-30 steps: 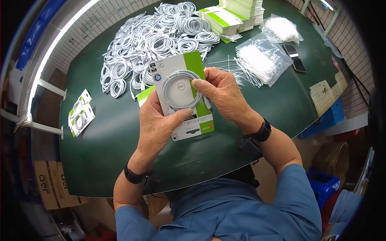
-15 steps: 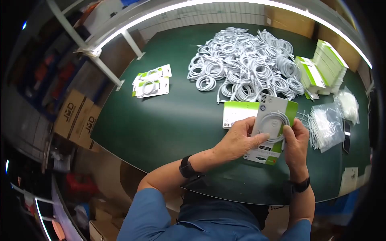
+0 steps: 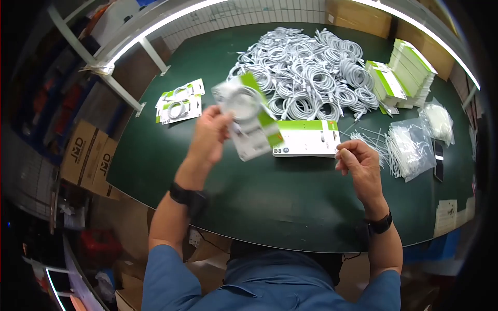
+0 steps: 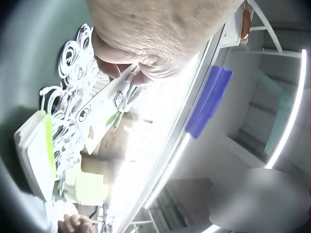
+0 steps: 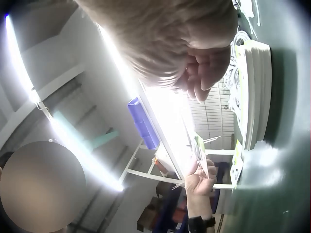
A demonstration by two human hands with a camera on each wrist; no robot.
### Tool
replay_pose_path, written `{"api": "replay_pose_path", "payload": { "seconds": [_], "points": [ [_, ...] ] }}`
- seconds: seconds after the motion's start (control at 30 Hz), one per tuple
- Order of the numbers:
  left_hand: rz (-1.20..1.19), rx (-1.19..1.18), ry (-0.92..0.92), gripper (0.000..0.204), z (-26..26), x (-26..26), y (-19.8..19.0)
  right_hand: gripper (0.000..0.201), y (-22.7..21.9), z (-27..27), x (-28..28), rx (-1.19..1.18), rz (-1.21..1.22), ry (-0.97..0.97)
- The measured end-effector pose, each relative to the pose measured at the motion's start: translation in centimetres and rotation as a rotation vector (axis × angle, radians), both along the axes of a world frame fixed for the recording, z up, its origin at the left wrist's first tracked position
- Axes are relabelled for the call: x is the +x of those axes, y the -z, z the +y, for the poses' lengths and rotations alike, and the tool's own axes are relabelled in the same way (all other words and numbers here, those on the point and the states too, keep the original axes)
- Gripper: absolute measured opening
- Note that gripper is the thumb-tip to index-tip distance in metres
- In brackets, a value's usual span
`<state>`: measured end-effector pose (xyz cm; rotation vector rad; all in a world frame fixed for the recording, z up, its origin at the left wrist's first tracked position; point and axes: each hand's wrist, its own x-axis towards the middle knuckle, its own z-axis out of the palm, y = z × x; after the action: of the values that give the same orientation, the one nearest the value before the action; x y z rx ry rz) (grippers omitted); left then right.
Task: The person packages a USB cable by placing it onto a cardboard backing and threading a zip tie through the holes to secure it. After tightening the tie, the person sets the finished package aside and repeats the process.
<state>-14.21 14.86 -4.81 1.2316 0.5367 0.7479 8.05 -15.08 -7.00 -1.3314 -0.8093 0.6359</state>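
My left hand (image 3: 206, 136) pinches a printed packaging card (image 3: 251, 147) by its near-left side, thumb on top. A coiled white USB cable (image 3: 244, 103) lies on the card's face; both are tilted above the table and blurred. In the left wrist view, the cable's plugs (image 4: 119, 99) hang against the card. My right hand (image 3: 361, 168) is by the right end of a flat stack of blank-faced green and white cards (image 3: 306, 142). Its fingers (image 5: 199, 82) are loosely curled, and nothing shows in them.
Two cards with cables (image 3: 179, 110) lie at the left. A large heap of coiled cables (image 3: 306, 67) covers the back. Behind on the right stand tall card stacks (image 3: 410, 72). Bags of white cable ties (image 3: 412, 147), loose ties and a phone (image 3: 439, 160) lie at the right.
Both hands held the carded cable together before. My right hand has let go and sits apart at the right; my left hand has carried it leftward, uncovering the card stack.
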Motion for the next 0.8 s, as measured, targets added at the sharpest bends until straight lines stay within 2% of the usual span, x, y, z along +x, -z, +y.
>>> {"api": "replay_pose_path", "payload": {
  "seconds": [0.1, 0.13, 0.17, 0.2, 0.3, 0.33, 0.37, 0.43, 0.47, 0.53, 0.57, 0.67, 0.7, 0.8],
  "points": [
    [-0.138, 0.017, -0.148, 0.028, 8.2, -2.5, -0.5, 0.014, 0.2, 0.0, 0.3, -0.052, -0.016, -0.039],
    [-0.131, 0.017, -0.134, 0.028, 10.3, -3.4, -0.3, 0.013, 0.3, 0.1, 0.3, -0.074, -0.024, -0.072],
    [-0.150, -0.047, -0.261, 0.030, 11.9, -4.0, -0.2, 0.013, 0.4, 0.1, 0.3, -0.073, -0.016, -0.061],
    [-0.168, -0.110, -0.388, 0.032, 13.1, -4.0, 0.5, 0.013, 0.4, 0.2, 0.3, -0.085, -0.022, -0.075],
    [-0.069, -0.243, -0.457, 0.038, 13.5, -3.3, 4.9, 0.012, 0.6, 0.2, 0.3, -0.112, -0.028, -0.092],
    [-0.024, -0.310, -0.498, 0.041, 12.5, -2.7, 4.9, 0.011, 0.6, 0.3, 0.4, -0.112, -0.058, -0.092],
    [-0.020, -0.311, -0.488, 0.041, 11.5, -1.9, 5.1, 0.011, 0.7, 0.4, 0.5, -0.113, -0.090, -0.093],
    [0.090, -0.167, -0.117, 0.045, 8.5, 0.2, 5.6, 0.011, 1.0, 0.4, 0.6, -0.117, -0.120, -0.100],
    [0.090, -0.169, -0.119, 0.045, 7.8, 1.3, 5.7, 0.011, 1.1, 0.4, 0.6, -0.111, -0.126, -0.089],
    [0.282, 0.110, -0.002, 0.043, 7.3, 4.0, 5.6, 0.010, 1.3, 0.4, 0.7, -0.093, -0.138, -0.066],
    [0.283, 0.111, -0.001, 0.043, 7.4, 5.2, 5.5, 0.010, 1.4, 0.4, 0.8, -0.092, -0.136, -0.065],
    [0.745, 0.979, -0.127, 0.041, 8.4, 8.6, 6.1, 0.009, 1.6, 0.2, 1.1, -0.083, -0.199, -0.014],
    [0.743, 0.986, -0.121, 0.041, 8.5, 9.1, 6.7, 0.009, 1.6, 0.1, 1.2, -0.080, -0.198, -0.006],
    [0.868, 1.491, -0.223, 0.041, 8.9, 10.6, 9.0, 0.008, 2.1, 0.1, 1.6, -0.051, -0.305, 0.012]
  ]
}}
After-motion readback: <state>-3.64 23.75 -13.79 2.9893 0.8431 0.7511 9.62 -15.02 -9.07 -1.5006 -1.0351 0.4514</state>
